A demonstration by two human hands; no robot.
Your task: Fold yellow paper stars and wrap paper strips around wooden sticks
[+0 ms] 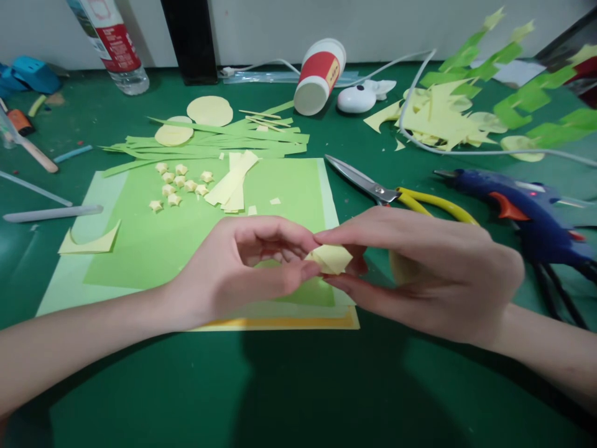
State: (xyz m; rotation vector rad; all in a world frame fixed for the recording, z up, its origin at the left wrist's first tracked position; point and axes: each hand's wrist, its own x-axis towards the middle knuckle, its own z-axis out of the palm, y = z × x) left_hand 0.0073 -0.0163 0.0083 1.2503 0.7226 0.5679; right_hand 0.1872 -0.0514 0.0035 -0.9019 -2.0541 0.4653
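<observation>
Between both hands is a small folded piece of pale yellow paper [332, 259], with angular creased faces. My left hand [247, 264] pinches its left end between thumb and fingers. From the other side my right hand [433, 270] grips it, thumb below and forefinger above. Beneath them lies a stack of green paper sheets [140, 242] with a yellow edge at the front. Several small folded paper stars [180, 181] rest on the sheets, beside a few pale yellow paper strips [236, 180]. The right hand partly covers the scissors [368, 183] with yellow handles.
Green paper strips [209, 146] and yellow paper circles [209, 110] lie behind the sheets. A blue glue gun [517, 199] is at the right, near a white cable [504, 152] and yellow scraps [438, 118]. A paper cup [319, 74] lies tipped; a water bottle [114, 46] stands back left.
</observation>
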